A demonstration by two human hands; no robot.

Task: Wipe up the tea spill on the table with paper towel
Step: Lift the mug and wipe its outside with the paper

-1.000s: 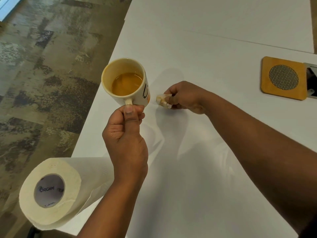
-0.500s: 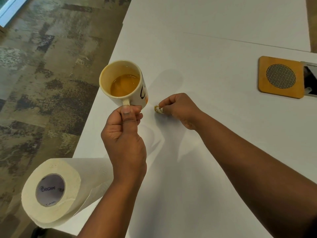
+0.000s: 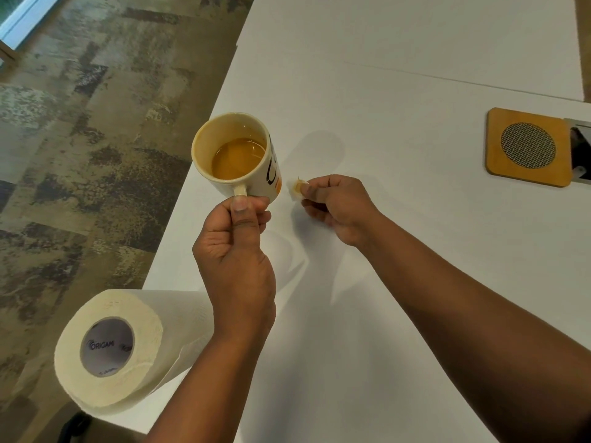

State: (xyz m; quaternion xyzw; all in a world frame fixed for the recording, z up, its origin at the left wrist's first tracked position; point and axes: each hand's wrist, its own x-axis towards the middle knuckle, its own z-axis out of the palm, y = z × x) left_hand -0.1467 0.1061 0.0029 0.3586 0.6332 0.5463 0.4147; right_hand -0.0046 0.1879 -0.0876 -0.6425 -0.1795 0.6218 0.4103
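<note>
Gripping the mug (image 3: 235,155) handle left (image 3: 235,247), pinching a stained wad (image 3: 297,188) right (image 3: 335,207) mid-frame over the worktop (image 3: 399,91); tilting the mug would, I judge, spill more tea.

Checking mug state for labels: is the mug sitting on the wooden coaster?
No. The left hand holds the mug by its handle near the table's left edge, far from the wooden coaster.

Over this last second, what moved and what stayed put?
The right hand, pinching the tea-stained paper wad, drew back along the table toward the person, and less of the wad shows now. The left hand still holds the mug of tea by its handle. The paper towel roll and wooden coaster stayed put.
</note>
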